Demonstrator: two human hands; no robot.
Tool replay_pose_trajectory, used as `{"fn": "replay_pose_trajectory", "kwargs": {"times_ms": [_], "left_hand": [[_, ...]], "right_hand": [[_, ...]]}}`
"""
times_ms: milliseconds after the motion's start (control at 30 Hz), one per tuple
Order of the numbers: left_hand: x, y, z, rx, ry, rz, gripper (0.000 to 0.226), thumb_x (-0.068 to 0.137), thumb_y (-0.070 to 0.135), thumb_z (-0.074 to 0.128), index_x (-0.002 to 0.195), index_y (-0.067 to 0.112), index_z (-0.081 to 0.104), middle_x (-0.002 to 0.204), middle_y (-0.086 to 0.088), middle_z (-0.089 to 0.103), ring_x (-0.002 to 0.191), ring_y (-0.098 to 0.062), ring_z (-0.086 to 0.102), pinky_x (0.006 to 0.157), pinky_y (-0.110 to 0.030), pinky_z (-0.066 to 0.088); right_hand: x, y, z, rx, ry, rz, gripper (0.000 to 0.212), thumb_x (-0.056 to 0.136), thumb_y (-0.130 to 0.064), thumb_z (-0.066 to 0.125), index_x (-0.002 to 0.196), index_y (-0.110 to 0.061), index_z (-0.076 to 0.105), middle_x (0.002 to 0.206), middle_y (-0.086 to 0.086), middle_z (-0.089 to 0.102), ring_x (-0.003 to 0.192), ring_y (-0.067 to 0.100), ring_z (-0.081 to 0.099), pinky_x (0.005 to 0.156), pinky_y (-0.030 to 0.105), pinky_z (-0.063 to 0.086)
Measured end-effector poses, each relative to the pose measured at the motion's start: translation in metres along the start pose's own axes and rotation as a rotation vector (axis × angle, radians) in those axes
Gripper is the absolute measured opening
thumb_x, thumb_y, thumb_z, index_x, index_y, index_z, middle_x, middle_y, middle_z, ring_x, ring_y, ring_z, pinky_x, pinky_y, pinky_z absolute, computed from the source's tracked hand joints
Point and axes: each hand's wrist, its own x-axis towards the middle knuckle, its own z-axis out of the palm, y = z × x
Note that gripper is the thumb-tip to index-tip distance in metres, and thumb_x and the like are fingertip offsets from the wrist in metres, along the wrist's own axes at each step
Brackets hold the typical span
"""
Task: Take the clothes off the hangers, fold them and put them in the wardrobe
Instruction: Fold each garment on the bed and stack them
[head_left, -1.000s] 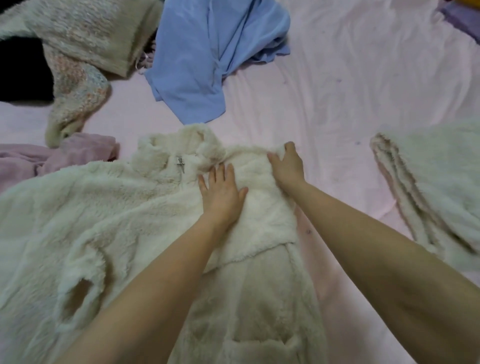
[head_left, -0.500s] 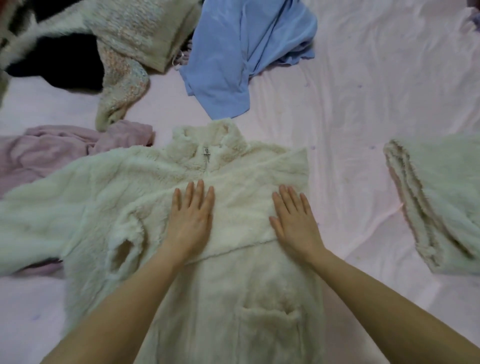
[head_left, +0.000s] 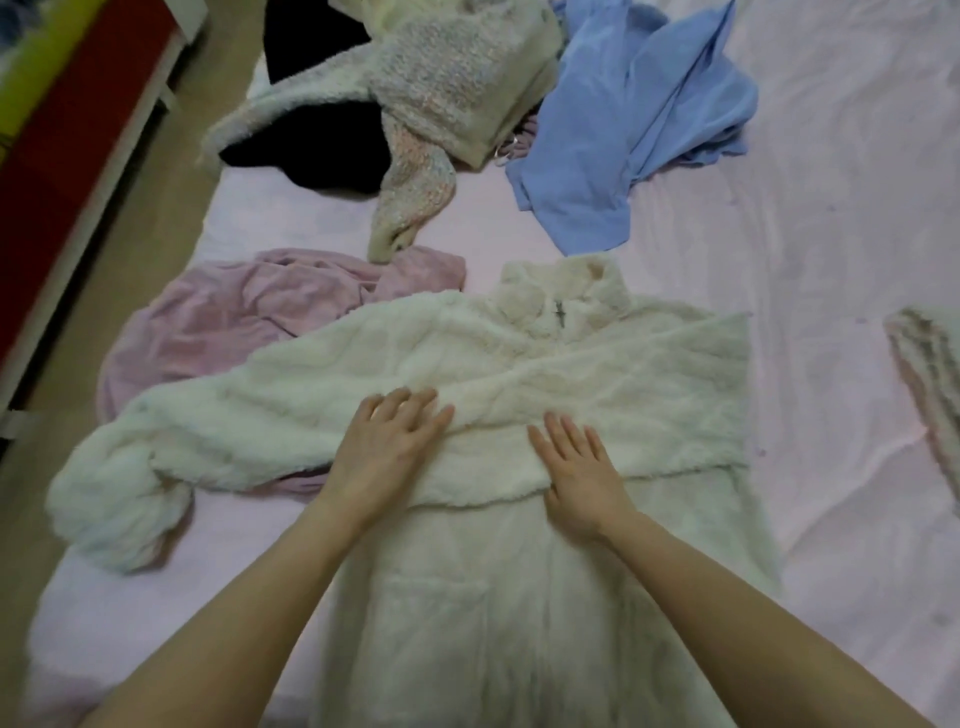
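Observation:
A cream fluffy zip jacket (head_left: 519, 597) lies flat on the pink bed sheet (head_left: 831, 208), collar away from me. Its right sleeve is folded across the chest; the other sleeve stretches out to the left. My left hand (head_left: 387, 447) lies flat with straight fingers on the chest near the left sleeve. My right hand (head_left: 579, 465) presses flat on the folded sleeve beside it. Neither hand grips anything.
A pink garment (head_left: 234, 322) lies under the left sleeve. Further back are a speckled knit sweater (head_left: 457, 88), a black garment (head_left: 322, 150) and a blue shirt (head_left: 634, 119). A folded fluffy piece (head_left: 930, 374) sits at the right edge. The floor (head_left: 130, 234) runs along the left.
Both hands slid down from the collar area to the chest, flattening the folded sleeve. The view swung left, showing the outstretched left sleeve and the floor.

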Motion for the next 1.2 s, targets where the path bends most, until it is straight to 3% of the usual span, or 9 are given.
{"fn": "replay_pose_trajectory", "kwargs": {"times_ms": [67,200,267,333,433,600,800,1033,1200], "left_hand": [[-0.007,-0.016,0.020,0.092,-0.087,-0.023,0.052,0.088,0.025,0.033,0.133,0.013,0.058,0.136,-0.011,0.056,0.123,-0.036,0.054,0.110,-0.050,0.021],[-0.014,-0.032,0.037,0.017,-0.337,-0.187,0.068,0.086,0.050,-0.008,0.150,0.029,-0.007,0.162,0.002,0.003,0.149,-0.030,0.006,0.112,-0.050,-0.014],[-0.010,-0.034,0.026,-0.100,-0.321,-0.122,0.063,0.096,0.053,0.003,0.153,0.028,-0.007,0.162,0.003,-0.008,0.149,-0.025,-0.003,0.117,-0.048,-0.008],[-0.020,-0.054,0.007,-0.268,-0.105,-0.111,0.062,0.100,0.047,0.021,0.153,0.016,0.020,0.160,-0.005,0.019,0.147,-0.026,0.019,0.118,-0.044,0.010],[-0.060,-0.106,-0.004,-0.508,0.290,-0.444,0.056,0.091,0.038,0.032,0.129,0.005,0.056,0.130,-0.014,0.057,0.120,-0.034,0.052,0.105,-0.042,0.037],[-0.145,-0.176,0.002,-0.628,0.372,-1.103,0.048,0.089,0.017,0.057,0.132,-0.001,0.049,0.131,-0.024,0.049,0.119,-0.041,0.046,0.099,-0.046,0.038],[-0.192,-0.195,0.022,-1.129,0.357,-1.706,0.066,0.097,0.029,0.052,0.144,-0.010,0.027,0.148,-0.028,0.032,0.137,-0.038,0.031,0.109,-0.035,0.027],[-0.210,-0.190,0.069,-1.632,0.352,-1.695,0.068,0.094,0.051,0.051,0.134,-0.005,0.049,0.131,-0.019,0.057,0.116,-0.033,0.056,0.096,-0.034,0.044],[-0.208,-0.199,0.099,-1.834,0.392,-1.732,0.071,0.073,0.049,0.072,0.121,-0.001,0.059,0.116,-0.013,0.066,0.103,-0.029,0.063,0.087,-0.035,0.051]], "right_hand": [[-0.003,-0.011,0.007,0.018,0.035,-0.028,0.074,0.086,-0.041,0.017,0.153,-0.026,-0.010,0.159,0.002,-0.019,0.147,0.018,-0.017,0.117,0.036,-0.015],[-0.001,-0.036,0.004,-0.036,-0.173,-0.063,0.078,0.081,-0.051,0.011,0.149,-0.027,-0.018,0.156,0.000,-0.026,0.147,0.021,-0.017,0.116,0.039,-0.015],[0.007,-0.053,-0.016,0.014,-0.220,-0.019,0.067,0.097,-0.044,0.026,0.154,-0.023,-0.001,0.162,0.004,-0.008,0.149,0.022,-0.006,0.118,0.042,-0.009],[0.017,-0.085,-0.046,0.147,0.009,-0.029,0.051,0.101,-0.034,0.030,0.150,-0.017,0.030,0.157,0.005,0.028,0.145,0.019,0.022,0.119,0.039,0.004],[0.036,-0.149,-0.088,0.349,0.228,-0.065,0.047,0.098,-0.033,0.032,0.136,-0.012,0.050,0.136,0.005,0.053,0.125,0.021,0.047,0.107,0.033,0.030],[0.072,-0.258,-0.110,0.314,0.175,-0.343,0.042,0.093,-0.016,0.051,0.134,-0.006,0.049,0.136,0.011,0.050,0.124,0.028,0.045,0.104,0.035,0.035],[0.089,-0.329,-0.092,0.179,0.053,-0.452,0.040,0.093,-0.019,0.049,0.131,-0.007,0.050,0.134,0.012,0.049,0.122,0.031,0.045,0.102,0.038,0.034],[0.100,-0.350,-0.069,0.067,-0.058,-0.438,0.047,0.094,-0.025,0.049,0.138,-0.010,0.041,0.136,0.012,0.045,0.124,0.032,0.044,0.102,0.039,0.036],[0.113,-0.362,-0.059,0.128,-0.045,-0.389,0.063,0.095,-0.029,0.049,0.150,-0.011,0.024,0.151,0.013,0.031,0.132,0.032,0.038,0.107,0.038,0.033]]}}
